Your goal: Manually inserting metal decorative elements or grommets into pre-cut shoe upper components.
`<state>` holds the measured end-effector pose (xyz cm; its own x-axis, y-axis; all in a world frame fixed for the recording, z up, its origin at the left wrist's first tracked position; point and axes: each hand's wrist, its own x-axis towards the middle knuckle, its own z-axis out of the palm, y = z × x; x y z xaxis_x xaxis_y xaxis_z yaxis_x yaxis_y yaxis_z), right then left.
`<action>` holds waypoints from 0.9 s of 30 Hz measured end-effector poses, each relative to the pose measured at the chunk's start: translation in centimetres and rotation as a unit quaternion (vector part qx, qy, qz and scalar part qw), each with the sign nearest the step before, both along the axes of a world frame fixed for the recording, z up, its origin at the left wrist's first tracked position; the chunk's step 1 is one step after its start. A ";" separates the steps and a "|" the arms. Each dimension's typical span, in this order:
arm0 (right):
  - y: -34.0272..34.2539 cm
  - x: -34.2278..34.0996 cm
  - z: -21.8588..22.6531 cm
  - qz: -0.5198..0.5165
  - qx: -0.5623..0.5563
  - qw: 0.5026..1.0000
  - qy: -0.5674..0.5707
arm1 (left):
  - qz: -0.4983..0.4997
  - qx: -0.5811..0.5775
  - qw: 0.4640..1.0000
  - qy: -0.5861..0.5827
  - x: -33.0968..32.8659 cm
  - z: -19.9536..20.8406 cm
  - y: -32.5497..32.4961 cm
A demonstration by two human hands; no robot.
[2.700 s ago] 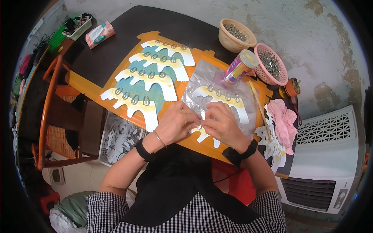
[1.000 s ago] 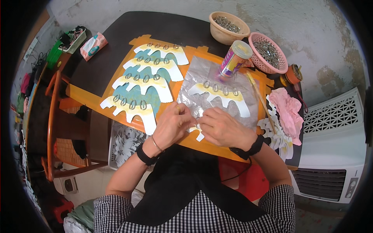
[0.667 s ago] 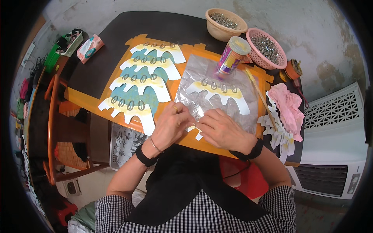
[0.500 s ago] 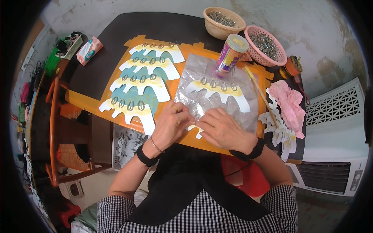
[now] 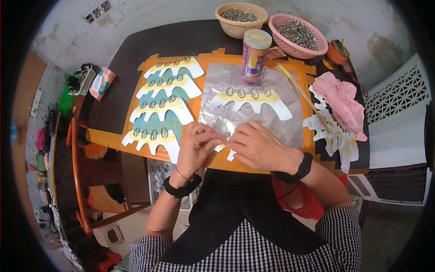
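My left hand [image 5: 198, 147] and my right hand [image 5: 260, 147] meet at the near edge of the orange-taped work area. Both are closed, their fingertips pinching a small oval metal ring [image 5: 227, 136]. Just below them lies a white scalloped cutout [image 5: 231, 157], mostly hidden by my fingers. Beyond, on the clear plastic sheet [image 5: 210, 81], a similar yellow-smeared cutout [image 5: 282, 109] carries several oval rings along its top. To the left, several more such cutouts [image 5: 170, 147] overlap in a column, each with a row of rings.
A jar of thin sticks [image 5: 254, 59] stands at the sheet's far side. Behind are a beige bowl [image 5: 240, 29] and a pink basket [image 5: 294, 49] of metal pieces. At right lie a brush [image 5: 304, 93], a pink cloth [image 5: 337, 99] and stacked cutouts [image 5: 333, 136]. A wooden chair [image 5: 78, 177] is left.
The view has shifted, so the table sits differently in the picture. My hands stay together over the near cutout, and the metal ring now shows between my fingertips.
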<state>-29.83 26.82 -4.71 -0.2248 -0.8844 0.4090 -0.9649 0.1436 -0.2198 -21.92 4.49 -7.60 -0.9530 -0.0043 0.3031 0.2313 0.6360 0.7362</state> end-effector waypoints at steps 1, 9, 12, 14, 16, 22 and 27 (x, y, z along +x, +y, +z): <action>-0.1 0.0 -0.2 0.007 -0.004 1.000 0.001 | -0.004 -0.005 1.000 -0.002 0.0 0.0 -0.2; 0.0 -0.1 -0.4 0.011 0.009 1.000 -0.009 | 0.051 0.127 0.987 -0.081 -0.4 2.3 -0.6; -0.2 0.0 -0.4 0.015 0.013 1.000 -0.006 | 0.038 -0.073 0.996 -0.040 -0.3 3.4 0.9; -0.1 0.0 -0.4 0.014 0.018 1.000 -0.002 | 0.032 -0.162 0.986 -0.037 -0.7 3.6 1.7; 0.0 0.0 -0.3 0.014 0.013 1.000 -0.007 | 0.027 -0.175 0.983 -0.048 -1.0 3.5 1.8; 0.1 0.2 -0.2 0.008 0.015 1.000 0.003 | -0.004 -0.204 0.978 -0.046 -1.6 3.1 1.9; 0.0 0.6 -0.1 -0.008 0.017 1.000 0.000 | -0.032 -0.231 0.972 -0.007 -1.1 2.1 1.3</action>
<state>-29.23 26.78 -4.82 -0.2390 -0.8942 0.3786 -0.9623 0.1662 -0.2152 -23.06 5.80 -5.51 -0.9510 0.1879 0.2454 0.2726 0.8843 0.3790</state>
